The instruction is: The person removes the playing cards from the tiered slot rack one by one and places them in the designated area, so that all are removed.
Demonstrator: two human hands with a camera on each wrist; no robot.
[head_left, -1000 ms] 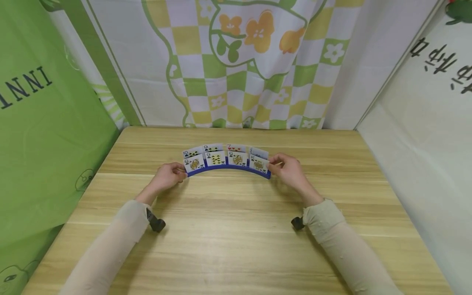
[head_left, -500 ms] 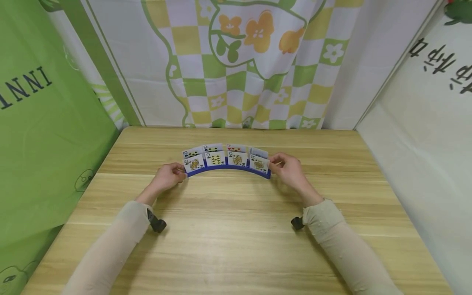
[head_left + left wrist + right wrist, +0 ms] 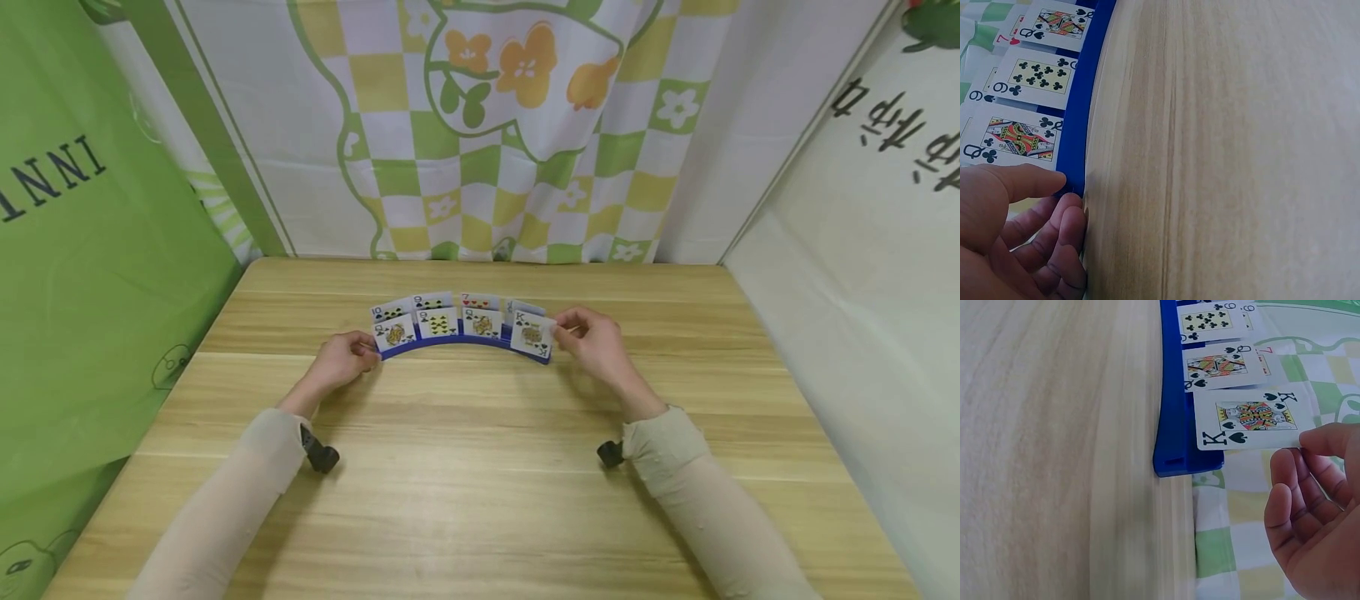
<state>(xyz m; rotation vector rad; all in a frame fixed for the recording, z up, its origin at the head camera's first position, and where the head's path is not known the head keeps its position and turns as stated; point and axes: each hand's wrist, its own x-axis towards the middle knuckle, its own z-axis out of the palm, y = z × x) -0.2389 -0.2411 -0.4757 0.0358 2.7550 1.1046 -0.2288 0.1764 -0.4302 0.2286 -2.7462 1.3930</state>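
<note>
A curved blue playing card holder [image 3: 459,339] stands on the table with two rows of cards in it. My left hand [image 3: 341,360] pinches its left end, beside the queen of clubs [image 3: 1020,139]. Between the thumb and fingers of my right hand [image 3: 596,343] is the king of spades [image 3: 1255,419], held by its corner. In the right wrist view the whole face of that card shows, its bottom edge out of the front slot. The queen of spades [image 3: 482,322] and nine of clubs [image 3: 437,322] sit in the front row. Behind the king, another card [image 3: 517,307] is mostly hidden.
The back row also has a ten [image 3: 390,312], a nine [image 3: 432,299] and a seven of hearts [image 3: 480,300]. The wooden table [image 3: 450,483] ends at a patterned curtain [image 3: 480,183]. Green and white cloths hang at either side.
My right hand has drawn the king of spades up out of the holder's front right slot and slightly toward me. My left hand and the holder have stayed put.
</note>
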